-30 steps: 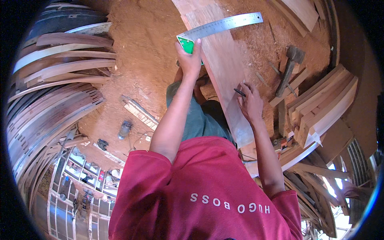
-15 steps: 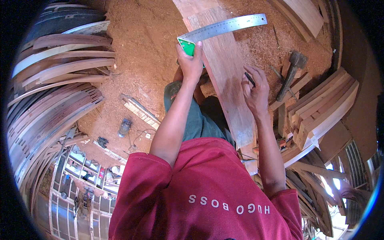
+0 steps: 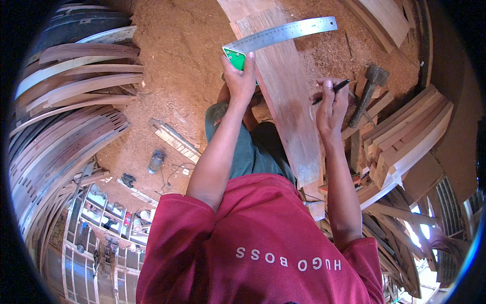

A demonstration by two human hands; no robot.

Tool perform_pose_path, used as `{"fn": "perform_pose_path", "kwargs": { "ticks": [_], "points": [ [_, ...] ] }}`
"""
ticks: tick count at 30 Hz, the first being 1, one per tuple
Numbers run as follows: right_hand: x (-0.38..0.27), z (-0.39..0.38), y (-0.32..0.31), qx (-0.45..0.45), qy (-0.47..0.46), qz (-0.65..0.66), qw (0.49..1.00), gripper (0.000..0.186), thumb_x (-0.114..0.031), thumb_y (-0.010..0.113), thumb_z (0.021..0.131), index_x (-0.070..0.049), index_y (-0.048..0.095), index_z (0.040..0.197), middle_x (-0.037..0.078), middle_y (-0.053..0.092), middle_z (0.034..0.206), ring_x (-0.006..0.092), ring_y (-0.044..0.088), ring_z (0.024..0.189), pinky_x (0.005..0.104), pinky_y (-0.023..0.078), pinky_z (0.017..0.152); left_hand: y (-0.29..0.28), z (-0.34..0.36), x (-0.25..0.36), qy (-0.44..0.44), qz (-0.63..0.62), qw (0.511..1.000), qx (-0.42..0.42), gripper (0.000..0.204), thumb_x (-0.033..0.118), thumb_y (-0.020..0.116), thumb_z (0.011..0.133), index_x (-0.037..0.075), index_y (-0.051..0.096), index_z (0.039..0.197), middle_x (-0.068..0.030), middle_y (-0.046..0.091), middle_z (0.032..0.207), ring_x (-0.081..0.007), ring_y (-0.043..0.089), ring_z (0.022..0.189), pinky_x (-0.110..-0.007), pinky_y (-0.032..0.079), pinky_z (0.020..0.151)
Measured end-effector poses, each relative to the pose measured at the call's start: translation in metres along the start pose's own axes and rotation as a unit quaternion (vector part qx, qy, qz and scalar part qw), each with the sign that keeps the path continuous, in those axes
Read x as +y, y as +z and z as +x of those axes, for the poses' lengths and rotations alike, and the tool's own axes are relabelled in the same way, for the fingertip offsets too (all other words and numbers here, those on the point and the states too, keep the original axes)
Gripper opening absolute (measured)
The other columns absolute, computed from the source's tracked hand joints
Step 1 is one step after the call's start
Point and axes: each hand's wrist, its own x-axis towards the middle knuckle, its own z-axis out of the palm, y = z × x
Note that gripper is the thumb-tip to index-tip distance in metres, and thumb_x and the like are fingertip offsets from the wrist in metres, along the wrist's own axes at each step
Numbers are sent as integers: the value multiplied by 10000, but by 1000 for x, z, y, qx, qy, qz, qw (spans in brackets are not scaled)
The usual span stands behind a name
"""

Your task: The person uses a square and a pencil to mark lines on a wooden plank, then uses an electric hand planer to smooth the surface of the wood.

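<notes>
My left hand (image 3: 240, 82) is closed round the green handle of a try square (image 3: 283, 34). Its steel blade reaches rightward across a long wooden board (image 3: 284, 76) and past the board's right edge. The board runs from the top of the view down toward my lap. Beside its right edge, my right hand (image 3: 332, 109) grips a slim black pen (image 3: 342, 84), held crosswise between thumb and fingers. The pen's left end is over or near the board's edge; whether it touches the wood I cannot tell.
A hammer-like mallet (image 3: 365, 96) lies right of my right hand. Stacked cut boards (image 3: 410, 137) stand further right. Several curved planks (image 3: 71, 147) are piled at the left. On the sawdust-covered floor (image 3: 172, 61) lie a wooden strip (image 3: 174, 140) and a small cylindrical tool (image 3: 156, 162).
My right hand has moved slightly right, away from the board, and the pen has turned so its other end points up and right. My left hand and the try square stay nearly still.
</notes>
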Motion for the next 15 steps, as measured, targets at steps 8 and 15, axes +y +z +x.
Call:
{"fn": "perform_pose_path", "kwargs": {
  "ticks": [8, 15],
  "points": [
    [-12, 43, 17, 33, -93, -46, 994, 387, -353, 464, 1065, -29, 613, 913, 28, 531, 756, 125, 488, 716, 290, 406, 654, 1, 0, 4, 13, 14, 1000, 1, 375, 196, 720, 923, -3, 470, 1119, -109, 630, 954, -163, 604, 845, -333, 500, 761],
    [-22, 74, 47, -13, -141, 1, 990, 361, -347, 561, 1027, 0, 657, 1004, 99, 665, 806, 168, 631, 772, 324, 495, 709, 1, -2, 7, 2, 7, 1000, 2, 373, 191, 716, 924, -4, 467, 1121, -122, 627, 976, -170, 604, 859, -346, 500, 769]
  ]
}}
